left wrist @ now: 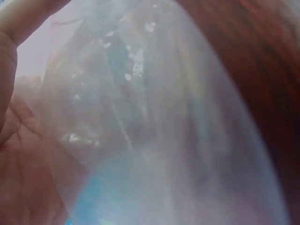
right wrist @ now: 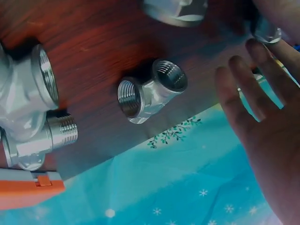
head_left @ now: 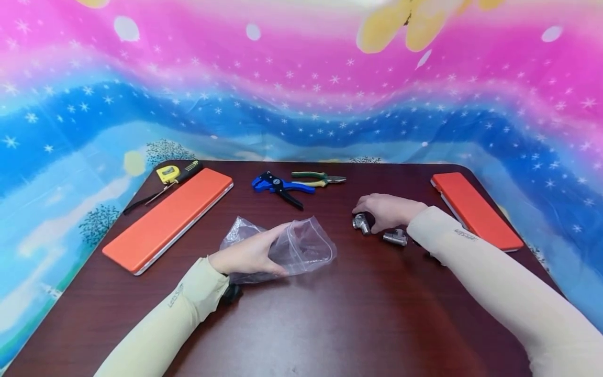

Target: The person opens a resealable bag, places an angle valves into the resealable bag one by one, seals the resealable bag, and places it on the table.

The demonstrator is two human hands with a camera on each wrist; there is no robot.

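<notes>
A clear plastic zip bag point(head_left: 306, 248) lies on the table with its mouth toward the right. My left hand point(head_left: 252, 254) holds it, the thumb along the near side and the other fingers partly hidden by the film. The bag point(left wrist: 154, 117) fills most of the left wrist view. My right hand point(head_left: 388, 209) reaches down over several shiny metal pipe fittings. Its thumb and fingertips pinch one pipe fitting point(right wrist: 267, 32). Another pipe fitting point(head_left: 395, 237) lies under the wrist, and a threaded tee fitting point(right wrist: 152, 91) sits on the table in the right wrist view.
A long orange case point(head_left: 171, 217) is at the left, with a yellow tape measure point(head_left: 168, 174) beyond it. Blue wire strippers point(head_left: 282, 186) and green-handled pliers point(head_left: 317, 179) lie at the back. Another orange case point(head_left: 476, 209) stands at the right. Patterned cloth point(head_left: 301, 104) hangs behind the table.
</notes>
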